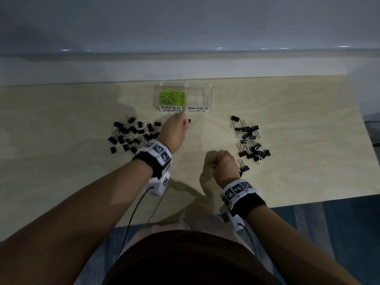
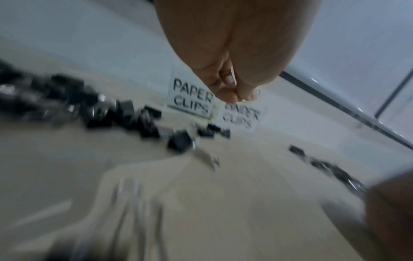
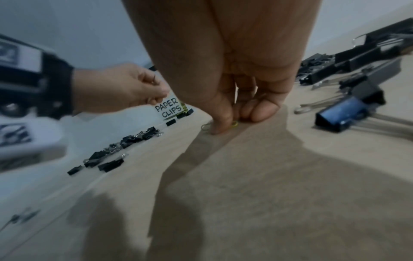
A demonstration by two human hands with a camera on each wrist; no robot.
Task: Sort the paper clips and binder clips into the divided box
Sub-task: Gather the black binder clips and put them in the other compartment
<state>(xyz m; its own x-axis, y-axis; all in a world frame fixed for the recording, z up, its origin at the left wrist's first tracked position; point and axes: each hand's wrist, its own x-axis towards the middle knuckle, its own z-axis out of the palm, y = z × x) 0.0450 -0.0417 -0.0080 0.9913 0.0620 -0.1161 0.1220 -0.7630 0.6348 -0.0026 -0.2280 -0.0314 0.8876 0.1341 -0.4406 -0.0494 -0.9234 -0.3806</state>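
Observation:
The clear divided box (image 1: 205, 85) stands at the table's back centre. Its left part, labelled PAPER CLIPS, holds green paper clips (image 1: 172, 97); the right part, labelled BINDER CLIPS (image 1: 198, 109), looks empty. My left hand (image 1: 185, 122) hovers just before the box front and pinches a small black binder clip (image 1: 189, 120), whose wire loop (image 2: 258, 92) shows by the fingertips. My right hand (image 3: 232, 121) is down on the table nearer me, its thumb and fingertips pinching a green paper clip (image 3: 234, 124) that lies on the wood.
Black binder clips lie in two heaps, a left heap (image 1: 133, 134) and a right heap (image 1: 250, 140), one clip (image 1: 243, 166) close beside my right wrist. The pale wooden table (image 1: 298, 171) ends at a grey wall behind; blue floor lies past its near edge.

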